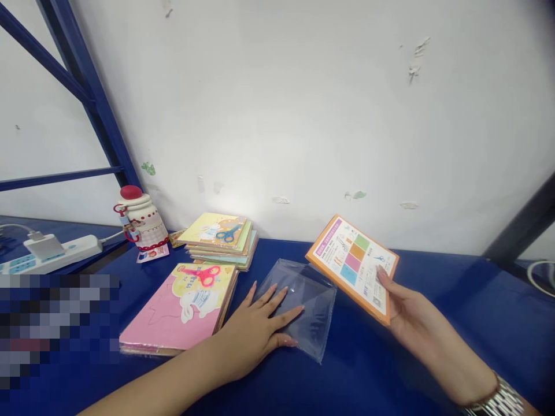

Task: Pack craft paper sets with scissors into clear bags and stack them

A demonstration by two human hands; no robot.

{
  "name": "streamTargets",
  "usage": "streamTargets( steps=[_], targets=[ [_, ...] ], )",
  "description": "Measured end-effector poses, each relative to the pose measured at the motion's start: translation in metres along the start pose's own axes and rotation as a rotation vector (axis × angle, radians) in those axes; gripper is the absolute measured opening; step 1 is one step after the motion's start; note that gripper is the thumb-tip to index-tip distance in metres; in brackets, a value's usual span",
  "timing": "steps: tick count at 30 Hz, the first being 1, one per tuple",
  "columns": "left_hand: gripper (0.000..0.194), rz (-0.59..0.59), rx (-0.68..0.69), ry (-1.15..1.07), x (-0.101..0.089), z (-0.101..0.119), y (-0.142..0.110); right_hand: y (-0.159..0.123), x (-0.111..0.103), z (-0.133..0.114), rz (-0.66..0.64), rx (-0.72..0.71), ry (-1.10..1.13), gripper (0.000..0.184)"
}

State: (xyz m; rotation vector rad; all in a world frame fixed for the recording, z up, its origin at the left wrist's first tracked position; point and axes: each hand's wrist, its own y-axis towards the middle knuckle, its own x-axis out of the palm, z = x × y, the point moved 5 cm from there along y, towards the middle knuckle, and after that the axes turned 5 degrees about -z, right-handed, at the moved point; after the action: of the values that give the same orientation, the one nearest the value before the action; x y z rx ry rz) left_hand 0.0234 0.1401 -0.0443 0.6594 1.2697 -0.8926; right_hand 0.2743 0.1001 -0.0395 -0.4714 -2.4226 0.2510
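Observation:
My left hand [264, 326] lies with its fingers spread on a clear plastic sleeve [314, 312] that rests flat on the blue table. In my right hand [407, 312] is an orange-edged booklet [362, 260], gripped at its right side with the thumb on top and tilted above the table. Its upward face is white with coloured squares and small pictures. Left of my left hand sits a stack of pink booklets [156, 315], with pink scissors [206, 275] on the top one. Behind it stands another stack of yellow and green booklets [203, 228] topped by blue scissors [229, 233].
A white bottle [145, 225] with a red cap stands at the back left, near a small pink card [153, 253]. Farther left lies a white power strip [78, 251] with a plugged-in charger. The wall [303, 115] rises behind the table [451, 289]; a blue metal frame [97, 110] is at left.

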Motion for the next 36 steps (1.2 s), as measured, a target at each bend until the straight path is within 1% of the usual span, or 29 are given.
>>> streamTargets(
  steps=[4, 7, 9, 10, 13, 14, 15, 16, 19, 21, 23, 25, 27, 29, 32, 34, 36],
  targets=[
    [0.044, 0.039, 0.010, 0.005, -0.001, 0.003, 0.003, 0.001, -0.001, 0.001, -0.007, 0.002, 0.013, 0.032],
    [0.041, 0.064, 0.013, -0.113, -0.007, 0.008, 0.001, 0.000, 0.000, -0.001, -0.009, -0.028, 0.029, 0.033],
    [0.041, 0.134, 0.015, -0.317, -0.018, 0.011, -0.003, -0.001, 0.001, -0.005, -0.019, -0.076, 0.038, 0.033],
    [0.040, 0.204, -0.005, -0.460, -0.025, 0.010, -0.006, -0.001, 0.002, -0.008, -0.022, -0.103, 0.043, 0.033],
    [0.044, 0.464, -0.150, -0.967, -0.049, -0.004, -0.017, -0.002, 0.001, -0.016, -0.002, -0.134, 0.061, 0.030],
    [0.047, 0.526, -0.201, -1.124, -0.056, -0.009, -0.020, -0.002, 0.001, -0.019, 0.005, -0.149, 0.060, 0.030],
    [0.050, 0.558, -0.239, -1.266, -0.061, -0.014, -0.022, -0.003, 0.001, -0.021, 0.005, -0.168, 0.053, 0.030],
    [0.053, 0.565, -0.275, -1.387, -0.065, -0.019, -0.023, -0.003, 0.001, -0.022, -0.002, -0.187, 0.038, 0.031],
    [0.053, 0.550, -0.386, -1.654, -0.072, -0.033, -0.023, -0.007, 0.003, -0.023, -0.006, -0.258, -0.027, 0.034],
    [0.049, 0.532, -0.368, -1.765, -0.076, -0.039, -0.023, -0.012, 0.006, -0.022, 0.007, -0.284, -0.079, 0.034],
    [0.047, 0.495, -0.283, -1.830, -0.080, -0.041, -0.022, -0.017, 0.010, -0.021, 0.010, -0.314, -0.132, 0.033],
    [0.050, 0.480, -0.242, -1.842, -0.081, -0.042, -0.022, -0.021, 0.014, -0.020, 0.015, -0.316, -0.177, 0.033],
    [0.055, 0.520, -0.283, -1.796, -0.081, -0.045, -0.023, -0.023, 0.016, -0.018, 0.013, -0.284, -0.193, 0.034],
    [0.057, 0.548, -0.335, -1.724, -0.078, -0.047, -0.023, -0.022, 0.016, -0.012, -0.002, -0.188, -0.185, 0.036],
    [0.053, 0.490, -0.361, -1.665, -0.068, -0.045, -0.019, -0.022, 0.017, -0.003, -0.021, -0.065, -0.187, 0.038],
    [0.055, 0.444, -0.385, -1.674, -0.061, -0.041, -0.016, -0.023, 0.019, 0.001, -0.033, -0.048, -0.206, 0.038],
    [0.059, 0.430, -0.399, -1.691, -0.056, -0.037, -0.014, -0.025, 0.022, 0.004, -0.047, -0.056, -0.219, 0.038]
  ],
)
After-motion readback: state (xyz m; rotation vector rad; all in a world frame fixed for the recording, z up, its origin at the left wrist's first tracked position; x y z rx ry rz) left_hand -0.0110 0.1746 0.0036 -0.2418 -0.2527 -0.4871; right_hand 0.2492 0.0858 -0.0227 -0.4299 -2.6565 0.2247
